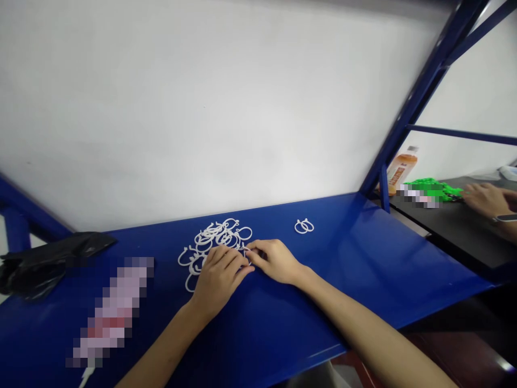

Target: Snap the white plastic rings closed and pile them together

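Note:
My left hand (224, 275) and my right hand (278, 260) meet at the right side of a pile of white open rings (214, 231). These look like plastic curtain rings with small knobs at the ends. Between the fingertips of both hands is one white ring (246, 250), mostly hidden by the fingers. My left hand also covers the lower part of the pile. To the right, a pair of white rings (304, 226) lies overlapping on the blue table (363, 269).
A black plastic bag (52, 264) and a blurred-out item (113, 312) with a white cable lie at left. Blue metal posts (416, 102) frame the right. Beyond, another person's hands (488, 202) are near bright green material (436, 188) and a bottle (402, 170).

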The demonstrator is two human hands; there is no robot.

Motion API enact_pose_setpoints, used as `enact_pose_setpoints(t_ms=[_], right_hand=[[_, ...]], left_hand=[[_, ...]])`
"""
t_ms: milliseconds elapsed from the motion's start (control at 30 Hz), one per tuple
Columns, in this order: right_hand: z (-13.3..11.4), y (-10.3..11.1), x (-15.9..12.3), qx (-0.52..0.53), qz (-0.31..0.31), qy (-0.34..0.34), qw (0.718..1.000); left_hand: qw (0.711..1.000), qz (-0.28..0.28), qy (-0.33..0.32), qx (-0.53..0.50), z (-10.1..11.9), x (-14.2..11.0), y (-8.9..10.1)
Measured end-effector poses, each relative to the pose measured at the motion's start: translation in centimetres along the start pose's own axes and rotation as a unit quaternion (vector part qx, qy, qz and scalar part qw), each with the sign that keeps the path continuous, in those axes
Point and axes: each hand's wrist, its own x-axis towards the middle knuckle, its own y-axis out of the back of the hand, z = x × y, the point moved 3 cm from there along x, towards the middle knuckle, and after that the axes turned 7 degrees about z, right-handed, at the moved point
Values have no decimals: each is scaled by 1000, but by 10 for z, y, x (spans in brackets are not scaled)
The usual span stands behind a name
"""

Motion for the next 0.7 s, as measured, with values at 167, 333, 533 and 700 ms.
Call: enact_pose_setpoints(t_ms=[167,333,533,700], right_hand=[[2,4,2,-6,28,22,999],[1,4,1,-16,22,69,997],[0,-5,-3,-75,18,134,988],[-7,-8,-5,-143,26,185,972]], left_hand=[[990,73,116,-33,-9,-1,2],[989,24,120,-86,-19,-1,-2],[987,29,126,-94,-21,-4,-8],[987,27,142,-65,-22,-7,-8]])
